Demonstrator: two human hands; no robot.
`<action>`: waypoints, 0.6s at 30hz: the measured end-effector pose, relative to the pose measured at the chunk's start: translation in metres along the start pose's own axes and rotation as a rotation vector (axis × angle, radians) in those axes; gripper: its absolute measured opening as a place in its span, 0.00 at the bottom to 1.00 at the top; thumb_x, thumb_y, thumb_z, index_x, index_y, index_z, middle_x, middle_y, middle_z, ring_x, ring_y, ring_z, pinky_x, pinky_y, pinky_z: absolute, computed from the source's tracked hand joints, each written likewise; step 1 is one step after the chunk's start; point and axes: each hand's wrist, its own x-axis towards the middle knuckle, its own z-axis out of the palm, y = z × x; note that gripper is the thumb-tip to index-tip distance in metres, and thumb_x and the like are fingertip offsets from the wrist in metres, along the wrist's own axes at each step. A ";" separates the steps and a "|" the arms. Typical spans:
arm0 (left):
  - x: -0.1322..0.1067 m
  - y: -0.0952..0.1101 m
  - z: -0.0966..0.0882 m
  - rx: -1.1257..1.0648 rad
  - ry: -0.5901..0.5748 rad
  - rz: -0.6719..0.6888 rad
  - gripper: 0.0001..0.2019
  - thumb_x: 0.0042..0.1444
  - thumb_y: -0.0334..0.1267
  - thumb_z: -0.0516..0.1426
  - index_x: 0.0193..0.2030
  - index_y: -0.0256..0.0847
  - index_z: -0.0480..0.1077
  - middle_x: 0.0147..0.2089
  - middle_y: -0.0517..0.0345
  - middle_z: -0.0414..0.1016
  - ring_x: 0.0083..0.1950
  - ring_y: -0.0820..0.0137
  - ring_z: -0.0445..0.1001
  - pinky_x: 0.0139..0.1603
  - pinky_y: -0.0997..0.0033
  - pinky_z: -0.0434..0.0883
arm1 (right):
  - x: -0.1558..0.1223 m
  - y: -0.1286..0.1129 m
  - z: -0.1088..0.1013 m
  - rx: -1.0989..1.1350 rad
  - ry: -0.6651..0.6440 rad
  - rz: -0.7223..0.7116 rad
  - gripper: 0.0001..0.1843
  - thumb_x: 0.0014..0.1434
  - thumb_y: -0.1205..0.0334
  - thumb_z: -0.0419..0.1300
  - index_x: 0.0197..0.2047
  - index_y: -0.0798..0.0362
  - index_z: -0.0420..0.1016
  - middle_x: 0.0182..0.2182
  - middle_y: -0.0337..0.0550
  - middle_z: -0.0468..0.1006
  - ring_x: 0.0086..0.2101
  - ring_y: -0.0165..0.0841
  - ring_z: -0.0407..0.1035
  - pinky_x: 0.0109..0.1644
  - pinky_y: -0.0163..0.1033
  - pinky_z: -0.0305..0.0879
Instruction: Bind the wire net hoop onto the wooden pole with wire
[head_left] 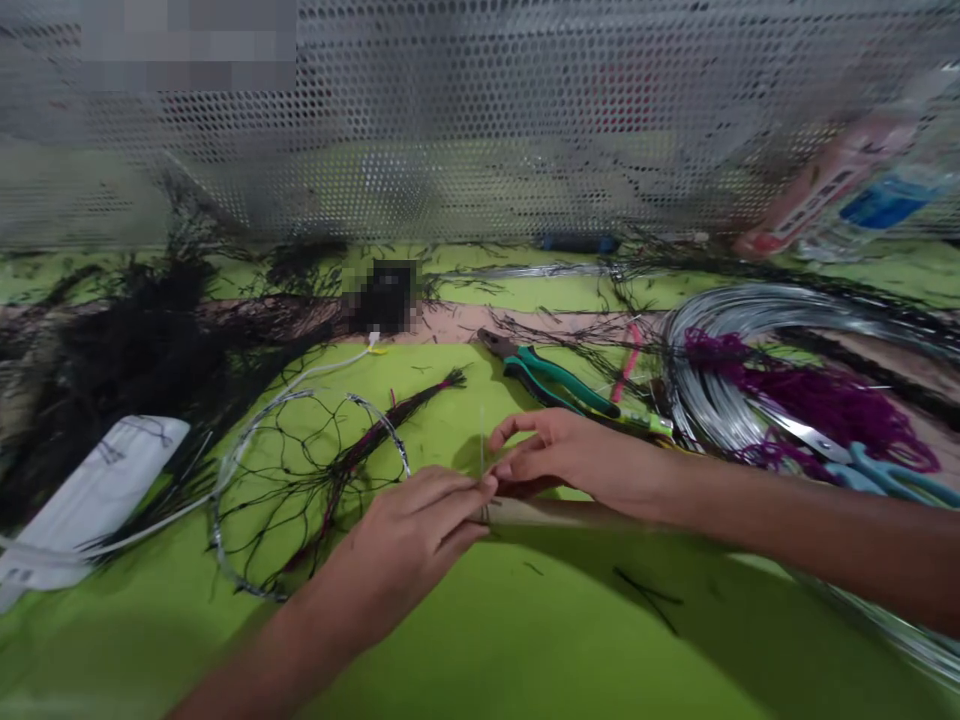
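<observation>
Near the middle of the green table, my left hand (pixel 424 530) is closed on a pale wooden stick (pixel 570 513), its fingers pressing on the left end. Fine dark loops go round the stick just beside those fingertips. A thin wire (pixel 482 440) stands up between my two hands. My right hand (pixel 551 455) is closed in a pinch above the stick, fingertips almost touching my left fingers; what lies in the pinch is hidden. To the left of my hands is a wire ring (pixel 217 530) with black netting (pixel 315 440) inside it.
Green-handled pliers (pixel 551 380) lie behind my right hand. At right are a coil of silvery wire (pixel 705 390), purple thread (pixel 832 400) and blue-handled scissors (pixel 870 470). A white power strip (pixel 112 490) and dark thread (pixel 112 370) are at left. Bottles (pixel 885 205) lean against the perforated metal panel (pixel 480 120).
</observation>
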 end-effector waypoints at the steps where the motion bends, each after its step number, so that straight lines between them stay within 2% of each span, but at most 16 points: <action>1: -0.001 -0.002 0.002 -0.019 -0.012 -0.015 0.13 0.69 0.37 0.54 0.51 0.33 0.76 0.45 0.50 0.82 0.45 0.66 0.80 0.45 0.67 0.81 | 0.003 0.003 0.000 -0.013 -0.003 -0.007 0.10 0.52 0.65 0.68 0.38 0.55 0.74 0.32 0.42 0.82 0.33 0.29 0.74 0.41 0.35 0.68; 3: -0.003 -0.006 0.006 -0.034 -0.030 -0.051 0.12 0.69 0.37 0.55 0.51 0.34 0.76 0.47 0.49 0.80 0.45 0.65 0.80 0.44 0.66 0.81 | 0.009 0.007 -0.001 -0.034 -0.010 -0.024 0.06 0.51 0.64 0.68 0.34 0.56 0.77 0.31 0.41 0.81 0.31 0.28 0.72 0.39 0.34 0.67; 7: -0.006 -0.007 0.010 -0.031 -0.019 -0.107 0.13 0.68 0.39 0.55 0.54 0.35 0.75 0.49 0.48 0.79 0.47 0.64 0.80 0.46 0.63 0.81 | 0.013 0.008 -0.004 -0.114 0.037 -0.074 0.05 0.52 0.63 0.68 0.32 0.56 0.80 0.29 0.39 0.80 0.29 0.27 0.69 0.37 0.33 0.64; 12: -0.007 -0.008 0.011 -0.019 -0.068 -0.223 0.13 0.69 0.39 0.55 0.57 0.41 0.74 0.60 0.50 0.75 0.58 0.64 0.77 0.60 0.62 0.77 | 0.011 0.003 -0.002 -0.173 0.041 -0.137 0.02 0.53 0.68 0.64 0.32 0.56 0.79 0.29 0.38 0.79 0.30 0.27 0.69 0.37 0.33 0.63; 15: -0.008 -0.012 0.013 -0.070 -0.068 -0.186 0.14 0.70 0.40 0.54 0.58 0.40 0.72 0.58 0.51 0.77 0.58 0.66 0.77 0.64 0.63 0.75 | 0.007 0.001 0.001 -0.279 0.044 -0.182 0.02 0.54 0.68 0.64 0.32 0.56 0.79 0.29 0.38 0.80 0.30 0.28 0.70 0.37 0.33 0.63; 18: -0.009 -0.013 0.012 -0.022 -0.068 -0.165 0.15 0.70 0.40 0.54 0.59 0.39 0.71 0.59 0.48 0.78 0.59 0.65 0.77 0.64 0.61 0.75 | 0.002 0.000 0.004 -0.439 0.096 -0.249 0.04 0.58 0.67 0.62 0.33 0.55 0.80 0.29 0.37 0.80 0.30 0.28 0.69 0.35 0.33 0.62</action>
